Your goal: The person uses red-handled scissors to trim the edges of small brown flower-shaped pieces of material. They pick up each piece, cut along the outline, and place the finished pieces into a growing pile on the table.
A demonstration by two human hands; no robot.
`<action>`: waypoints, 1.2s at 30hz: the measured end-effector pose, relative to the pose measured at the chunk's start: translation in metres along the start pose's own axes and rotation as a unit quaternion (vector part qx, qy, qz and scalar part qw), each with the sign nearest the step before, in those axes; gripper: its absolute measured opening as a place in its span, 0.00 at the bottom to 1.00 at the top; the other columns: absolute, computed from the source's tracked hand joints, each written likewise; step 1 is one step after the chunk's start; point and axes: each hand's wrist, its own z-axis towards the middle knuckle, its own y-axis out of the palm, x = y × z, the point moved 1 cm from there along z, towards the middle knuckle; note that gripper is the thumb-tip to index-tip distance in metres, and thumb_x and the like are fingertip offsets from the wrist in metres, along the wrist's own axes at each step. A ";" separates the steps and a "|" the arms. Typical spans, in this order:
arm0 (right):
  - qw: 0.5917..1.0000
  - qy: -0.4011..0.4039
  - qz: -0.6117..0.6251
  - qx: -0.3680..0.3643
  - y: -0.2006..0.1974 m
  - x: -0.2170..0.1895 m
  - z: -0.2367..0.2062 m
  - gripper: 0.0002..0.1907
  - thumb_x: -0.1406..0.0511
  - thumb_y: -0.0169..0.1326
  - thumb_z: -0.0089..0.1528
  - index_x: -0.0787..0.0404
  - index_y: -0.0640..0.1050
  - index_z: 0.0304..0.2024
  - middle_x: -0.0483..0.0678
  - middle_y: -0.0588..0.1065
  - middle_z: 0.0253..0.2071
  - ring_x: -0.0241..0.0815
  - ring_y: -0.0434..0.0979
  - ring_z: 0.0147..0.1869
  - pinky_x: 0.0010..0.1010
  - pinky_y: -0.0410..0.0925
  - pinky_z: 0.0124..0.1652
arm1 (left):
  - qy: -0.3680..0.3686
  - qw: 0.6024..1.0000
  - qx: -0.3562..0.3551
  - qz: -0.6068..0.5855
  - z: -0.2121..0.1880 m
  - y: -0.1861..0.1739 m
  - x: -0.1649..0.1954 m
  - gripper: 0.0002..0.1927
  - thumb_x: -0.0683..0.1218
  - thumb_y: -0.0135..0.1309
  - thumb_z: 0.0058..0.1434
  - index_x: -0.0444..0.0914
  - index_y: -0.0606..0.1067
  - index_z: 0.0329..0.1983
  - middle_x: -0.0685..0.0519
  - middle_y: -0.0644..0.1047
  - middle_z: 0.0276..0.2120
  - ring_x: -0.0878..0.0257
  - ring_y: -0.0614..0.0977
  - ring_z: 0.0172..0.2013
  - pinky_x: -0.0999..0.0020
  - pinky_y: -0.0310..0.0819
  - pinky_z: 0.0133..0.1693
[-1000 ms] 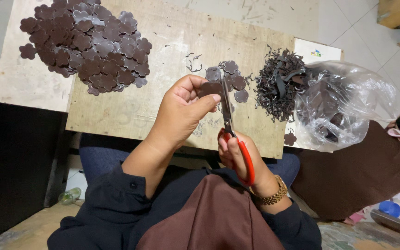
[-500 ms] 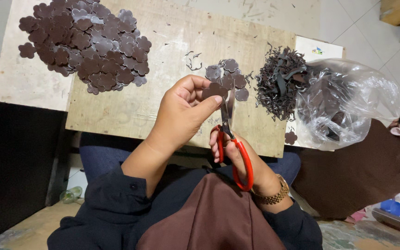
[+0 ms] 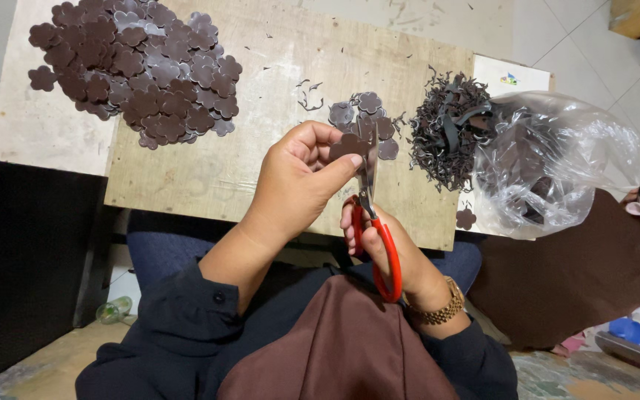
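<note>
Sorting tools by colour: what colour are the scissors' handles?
Red, on the scissors in the right hand; head view.

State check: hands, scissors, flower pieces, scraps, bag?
left hand: pinching one brown flower piece
right hand: gripping red-handled scissors, blades at the piece
big flower pile: heaped on wooden board
small flower pile: loose
scrap pile: heaped
plastic bag: open, crumpled

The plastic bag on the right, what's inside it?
Through the clear plastic bag you can see dark brown bits, like the scraps piled at its mouth. The crinkles and shine hide the rest, so how much is in there can't be told.
</note>
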 end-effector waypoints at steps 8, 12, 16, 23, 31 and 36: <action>1.000 0.009 0.025 0.006 0.001 0.000 0.000 0.33 0.38 0.46 0.67 0.62 0.69 0.43 0.40 0.64 0.34 0.31 0.62 0.35 0.23 0.62 0.37 | 0.000 1.000 0.001 -0.017 0.003 -0.002 -0.004 0.12 0.38 0.60 0.63 0.32 0.72 0.48 0.50 0.82 0.38 0.72 0.81 0.35 0.77 0.76 0.38; 0.998 0.011 0.056 0.009 0.003 -0.002 -0.003 0.32 0.38 0.45 0.68 0.61 0.68 0.41 0.39 0.63 0.33 0.30 0.59 0.34 0.22 0.60 0.35 | -0.006 0.999 -0.007 -0.038 0.003 -0.003 -0.006 0.12 0.37 0.59 0.63 0.31 0.72 0.48 0.49 0.82 0.39 0.71 0.83 0.37 0.76 0.78 0.40; 0.999 0.008 0.047 0.011 0.003 -0.005 -0.004 0.32 0.38 0.43 0.68 0.60 0.68 0.40 0.39 0.63 0.32 0.30 0.59 0.33 0.21 0.59 0.34 | -0.010 0.998 -0.009 -0.056 0.004 -0.005 -0.007 0.12 0.36 0.60 0.63 0.31 0.72 0.48 0.49 0.82 0.39 0.70 0.83 0.38 0.76 0.79 0.41; 1.000 0.006 0.019 0.012 0.001 -0.006 -0.004 0.32 0.38 0.43 0.68 0.61 0.68 0.39 0.39 0.63 0.31 0.29 0.59 0.31 0.21 0.57 0.31 | -0.014 0.999 -0.006 -0.049 0.003 -0.008 -0.006 0.14 0.36 0.60 0.63 0.30 0.71 0.50 0.48 0.81 0.36 0.68 0.82 0.35 0.75 0.78 0.39; 1.000 -0.013 -0.001 0.007 0.001 -0.006 -0.003 0.31 0.39 0.42 0.69 0.60 0.68 0.38 0.39 0.64 0.30 0.30 0.59 0.29 0.21 0.58 0.30 | -0.018 0.998 -0.005 -0.065 0.003 -0.010 -0.002 0.14 0.37 0.59 0.64 0.31 0.71 0.50 0.47 0.82 0.36 0.66 0.84 0.38 0.75 0.79 0.42; 1.000 -0.016 -0.005 0.007 0.000 -0.005 -0.002 0.31 0.39 0.42 0.69 0.60 0.68 0.37 0.39 0.64 0.30 0.29 0.59 0.29 0.21 0.58 0.30 | -0.010 0.999 -0.003 -0.048 0.002 -0.010 -0.002 0.13 0.37 0.59 0.64 0.31 0.71 0.49 0.48 0.82 0.36 0.67 0.83 0.38 0.74 0.79 0.42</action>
